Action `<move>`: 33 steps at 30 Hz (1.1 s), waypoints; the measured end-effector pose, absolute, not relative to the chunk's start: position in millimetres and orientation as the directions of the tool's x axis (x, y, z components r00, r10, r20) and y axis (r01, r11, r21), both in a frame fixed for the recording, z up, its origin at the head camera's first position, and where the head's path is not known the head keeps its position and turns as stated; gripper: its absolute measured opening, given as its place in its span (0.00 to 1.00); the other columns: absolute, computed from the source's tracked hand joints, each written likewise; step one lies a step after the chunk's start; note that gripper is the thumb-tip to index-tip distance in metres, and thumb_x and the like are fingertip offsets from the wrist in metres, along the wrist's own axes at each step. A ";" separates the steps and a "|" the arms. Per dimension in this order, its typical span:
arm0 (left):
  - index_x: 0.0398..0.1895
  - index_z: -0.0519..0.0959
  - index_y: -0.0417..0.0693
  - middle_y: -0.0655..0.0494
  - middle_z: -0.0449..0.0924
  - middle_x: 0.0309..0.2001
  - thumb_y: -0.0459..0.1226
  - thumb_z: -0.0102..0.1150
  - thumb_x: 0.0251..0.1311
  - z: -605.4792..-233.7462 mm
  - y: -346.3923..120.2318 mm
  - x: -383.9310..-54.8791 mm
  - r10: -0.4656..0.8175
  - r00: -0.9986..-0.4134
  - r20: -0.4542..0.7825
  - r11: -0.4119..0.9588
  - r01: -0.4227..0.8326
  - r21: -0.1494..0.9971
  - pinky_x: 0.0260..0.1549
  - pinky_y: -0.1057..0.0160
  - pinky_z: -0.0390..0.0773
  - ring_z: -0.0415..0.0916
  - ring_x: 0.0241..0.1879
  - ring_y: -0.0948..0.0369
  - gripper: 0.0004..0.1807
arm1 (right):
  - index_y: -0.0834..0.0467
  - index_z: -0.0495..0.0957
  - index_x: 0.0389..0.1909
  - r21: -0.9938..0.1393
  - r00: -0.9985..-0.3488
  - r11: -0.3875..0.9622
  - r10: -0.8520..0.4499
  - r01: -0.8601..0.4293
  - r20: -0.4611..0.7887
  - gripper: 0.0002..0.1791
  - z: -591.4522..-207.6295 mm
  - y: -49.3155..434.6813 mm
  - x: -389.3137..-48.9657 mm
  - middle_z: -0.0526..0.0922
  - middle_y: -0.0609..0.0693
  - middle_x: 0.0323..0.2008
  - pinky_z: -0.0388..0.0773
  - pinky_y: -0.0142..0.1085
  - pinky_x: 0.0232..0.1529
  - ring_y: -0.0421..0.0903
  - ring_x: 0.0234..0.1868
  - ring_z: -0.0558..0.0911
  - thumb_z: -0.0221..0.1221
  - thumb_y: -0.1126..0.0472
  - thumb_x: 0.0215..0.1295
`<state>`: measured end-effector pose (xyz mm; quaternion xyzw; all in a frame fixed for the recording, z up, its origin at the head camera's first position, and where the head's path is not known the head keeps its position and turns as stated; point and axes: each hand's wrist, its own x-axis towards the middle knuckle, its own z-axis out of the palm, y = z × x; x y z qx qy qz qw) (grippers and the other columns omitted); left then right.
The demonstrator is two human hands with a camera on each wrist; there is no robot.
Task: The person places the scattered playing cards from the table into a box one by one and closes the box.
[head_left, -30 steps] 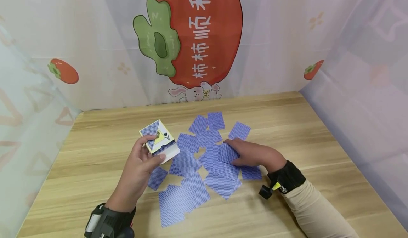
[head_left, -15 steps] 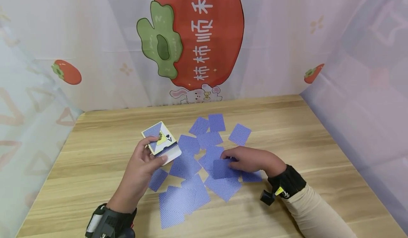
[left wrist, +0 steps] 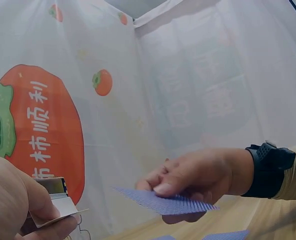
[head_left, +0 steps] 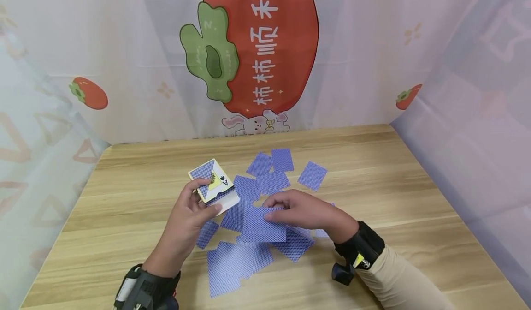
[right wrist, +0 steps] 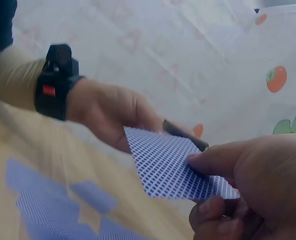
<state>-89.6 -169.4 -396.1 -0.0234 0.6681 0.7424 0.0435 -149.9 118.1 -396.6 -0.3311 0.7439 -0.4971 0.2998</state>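
Observation:
My left hand (head_left: 188, 213) grips a playing-card box (head_left: 207, 174), blue-checked with an ace printed on it. The box is tilted, and its white flap (left wrist: 63, 207) stands open in the left wrist view, the thumb against it. Between thumb and fingers, my right hand (head_left: 311, 211) pinches a blue-backed playing card (head_left: 263, 229), held raised over the spread cards and just right of the box. In the right wrist view that card (right wrist: 163, 165) lies back side up under the thumb, its edge overlapping the box. Its face is hidden.
Several playing cards (head_left: 224, 271) lie back side up across the middle of the wooden table (head_left: 137, 176), many overlapping. One card (head_left: 312, 175) lies apart at the right. A printed curtain (head_left: 352, 70) closes off the back and sides.
My right hand has picked up a card from the right of the spread and carried it leftward toward the box. The left hand with the box has shifted slightly right.

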 end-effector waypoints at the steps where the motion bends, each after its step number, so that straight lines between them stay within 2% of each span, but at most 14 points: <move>1: 0.68 0.58 0.51 0.39 0.56 0.71 0.20 0.57 0.61 -396.3 -169.1 -89.5 0.036 -0.995 -0.093 -0.105 -0.096 0.990 0.52 0.64 0.81 0.73 0.59 0.58 0.35 | 0.57 0.80 0.49 -0.946 -0.605 0.277 -0.787 -0.171 -0.121 0.09 -395.6 115.3 -149.4 0.71 0.44 0.21 0.65 0.29 0.21 0.40 0.20 0.68 0.60 0.59 0.73; 5: 0.68 0.58 0.50 0.40 0.56 0.72 0.20 0.57 0.61 -398.0 -168.9 -89.7 0.043 -0.995 -0.090 -0.098 -0.094 0.991 0.53 0.65 0.81 0.74 0.59 0.59 0.36 | 0.61 0.76 0.54 -0.974 -0.596 0.218 -0.789 -0.052 -0.145 0.14 -391.5 104.8 -147.6 0.74 0.49 0.24 0.73 0.31 0.20 0.43 0.18 0.74 0.59 0.60 0.74; 8: 0.69 0.58 0.49 0.40 0.57 0.72 0.19 0.56 0.61 -399.6 -168.9 -89.9 0.045 -0.995 -0.084 -0.093 -0.088 0.992 0.53 0.65 0.80 0.74 0.59 0.59 0.36 | 0.62 0.74 0.55 -0.983 -0.592 0.184 -0.789 0.029 -0.165 0.14 -390.5 99.0 -145.9 0.74 0.50 0.26 0.77 0.31 0.21 0.42 0.18 0.77 0.58 0.60 0.74; 12: 0.68 0.58 0.48 0.39 0.57 0.71 0.18 0.56 0.60 -401.3 -168.3 -89.9 0.056 -0.997 -0.059 -0.098 -0.065 0.993 0.52 0.66 0.81 0.75 0.58 0.60 0.36 | 0.64 0.72 0.53 -0.987 -0.569 0.123 -0.806 0.105 -0.161 0.13 -391.1 94.2 -143.6 0.73 0.48 0.21 0.72 0.29 0.17 0.40 0.16 0.74 0.56 0.61 0.75; 15: 0.68 0.59 0.48 0.38 0.57 0.70 0.17 0.54 0.61 -401.8 -167.6 -89.0 0.076 -0.996 -0.037 -0.123 -0.046 0.991 0.51 0.66 0.81 0.76 0.58 0.60 0.35 | 0.64 0.72 0.52 -0.985 -0.556 0.105 -0.814 0.139 -0.166 0.12 -392.1 92.1 -142.3 0.71 0.46 0.15 0.67 0.28 0.15 0.39 0.13 0.70 0.55 0.60 0.76; 18: 0.68 0.58 0.48 0.38 0.56 0.70 0.17 0.54 0.62 -401.3 -167.0 -87.7 0.097 -0.995 -0.023 -0.141 -0.037 0.989 0.51 0.66 0.81 0.76 0.58 0.60 0.35 | 0.62 0.72 0.53 -0.981 -0.558 0.106 -0.810 0.162 -0.179 0.13 -393.1 90.1 -141.2 0.71 0.44 0.14 0.64 0.28 0.14 0.38 0.13 0.67 0.55 0.57 0.76; 22: 0.68 0.57 0.48 0.38 0.55 0.70 0.18 0.54 0.63 -400.3 -166.2 -86.5 0.103 -0.995 -0.017 -0.136 -0.031 0.990 0.52 0.66 0.81 0.76 0.59 0.60 0.35 | 0.63 0.67 0.60 -0.975 -0.540 0.078 -0.822 0.207 -0.180 0.19 -394.0 87.8 -139.4 0.76 0.45 0.19 0.65 0.27 0.14 0.37 0.13 0.69 0.56 0.58 0.76; 28: 0.69 0.56 0.46 0.39 0.55 0.71 0.18 0.54 0.62 -399.9 -165.3 -86.6 0.089 -0.996 -0.020 -0.124 -0.031 0.992 0.52 0.65 0.81 0.76 0.59 0.61 0.35 | 0.64 0.58 0.69 -0.965 -0.511 0.014 -0.846 0.262 -0.151 0.29 -396.2 86.5 -138.4 0.85 0.51 0.34 0.74 0.28 0.17 0.37 0.17 0.77 0.57 0.66 0.72; 33: 0.69 0.56 0.45 0.39 0.55 0.72 0.18 0.54 0.62 -401.0 -163.9 -86.3 0.093 -0.996 -0.015 -0.126 -0.027 0.992 0.53 0.64 0.81 0.76 0.60 0.62 0.35 | 0.63 0.61 0.69 -0.983 -0.564 0.033 -0.815 0.181 -0.131 0.30 -396.5 83.6 -137.1 0.83 0.55 0.36 0.78 0.30 0.20 0.42 0.20 0.80 0.61 0.65 0.71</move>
